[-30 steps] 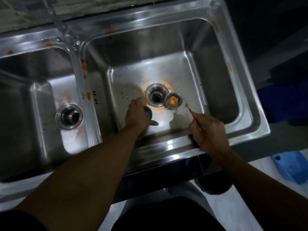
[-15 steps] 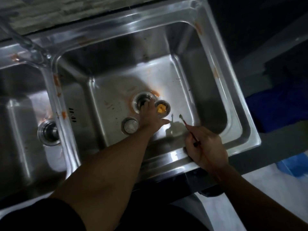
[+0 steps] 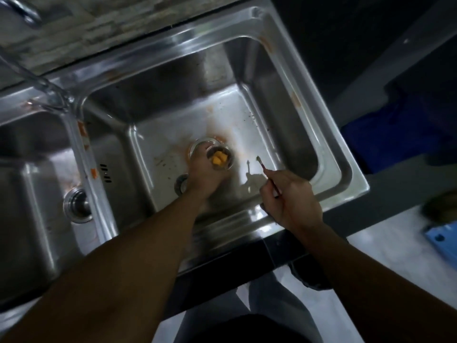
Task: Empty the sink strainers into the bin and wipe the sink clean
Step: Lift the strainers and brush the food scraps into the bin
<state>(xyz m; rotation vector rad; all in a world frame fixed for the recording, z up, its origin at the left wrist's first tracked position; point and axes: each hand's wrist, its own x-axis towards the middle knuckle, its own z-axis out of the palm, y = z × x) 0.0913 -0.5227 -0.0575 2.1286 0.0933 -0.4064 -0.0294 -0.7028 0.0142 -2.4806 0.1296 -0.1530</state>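
A steel double sink [image 3: 329, 134] fills the view. In the right basin, my left hand [image 3: 205, 174] grips a small round strainer cup [image 3: 220, 158] that holds yellow-orange food scraps; it sits over the drain opening [image 3: 197, 146], mostly hiding it. A round metal stopper [image 3: 180, 185] lies on the basin floor beside my left wrist. My right hand [image 3: 289, 196] hovers near the basin's front rim and pinches a thin stick with a small brush-like tip [image 3: 262, 164]. The left basin's drain [image 3: 78, 205] still has its fitting in place.
Orange stains and dark specks mark the basin floor and the divider [image 3: 85, 134]. The tap [image 3: 37, 80] arches over the back left. A blue object [image 3: 442, 241] lies on the pale floor at right, with a dark round thing [image 3: 440, 209] above it.
My left hand left the stopper, moved right and closed on the strainer cup with the scraps. The camera swung left to right; the right hand with the stick stayed near the front rim.
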